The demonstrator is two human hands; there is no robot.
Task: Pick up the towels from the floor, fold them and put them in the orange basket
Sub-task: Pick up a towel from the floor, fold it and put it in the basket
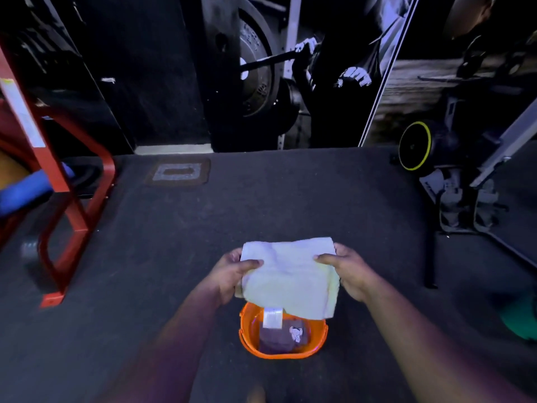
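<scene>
A folded pale yellow-white towel (290,274) hangs in the air above the orange basket (246,335), its white label dangling over the basket's opening. My left hand (234,271) grips the towel's left edge, thumb on top. My right hand (345,269) grips its right edge the same way. Inside the basket lies a folded dark purple towel (283,338) with a small pale logo. The towel covers the basket's far rim.
The basket stands on dark gym flooring. A red metal frame (72,199) with a blue roller stands at the left. A bench and a wheel with a yellow rim (415,146) stand at the right. A green object (523,318) lies at the right edge.
</scene>
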